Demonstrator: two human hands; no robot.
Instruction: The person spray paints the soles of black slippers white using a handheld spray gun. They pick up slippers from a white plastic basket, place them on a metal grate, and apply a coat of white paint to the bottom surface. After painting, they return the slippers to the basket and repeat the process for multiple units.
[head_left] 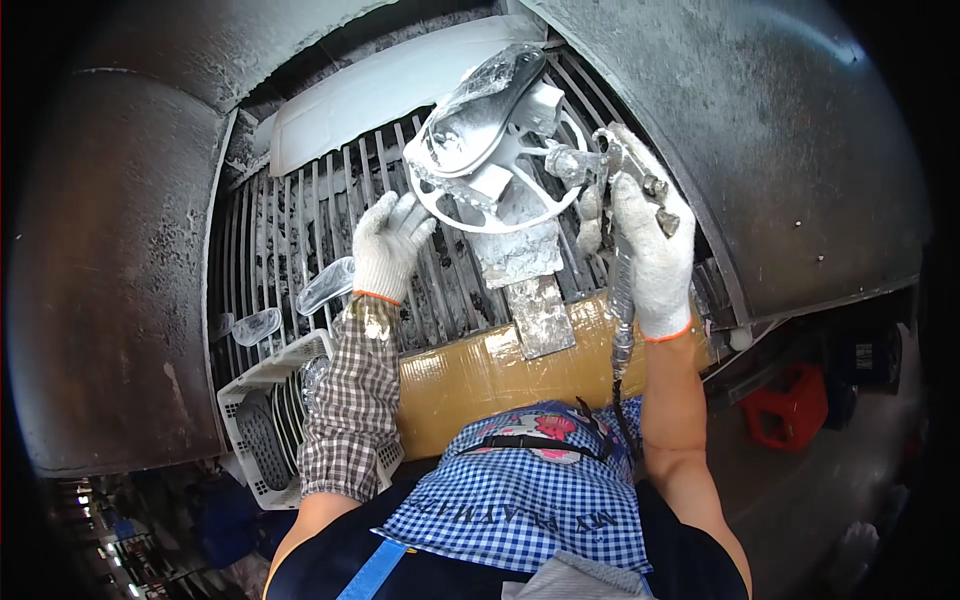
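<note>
A white spoked wheel (450,212) stands over the slatted grate with a shoe sole (480,115) lying tilted on it, dark inside and whitish at the rim. My left hand (392,245), in a white knit glove with an orange cuff, is beside the wheel's left rim, fingers stretched out and holding nothing. Whether the fingertips touch the rim I cannot tell. My right hand (655,240), in a worn, stained glove, grips a residue-crusted spray gun (575,165), its nozzle end toward the wheel. A tape-wrapped hose (622,310) runs down from the gun.
Metal booth walls (130,270) rise on both sides of the grate (300,220). Clear sole-shaped pieces (325,286) lie on its left. A white plastic basket (240,430) with several dark soles is at lower left. Brown taped cardboard (450,385) covers the front edge. A red stool (785,405) stands at right.
</note>
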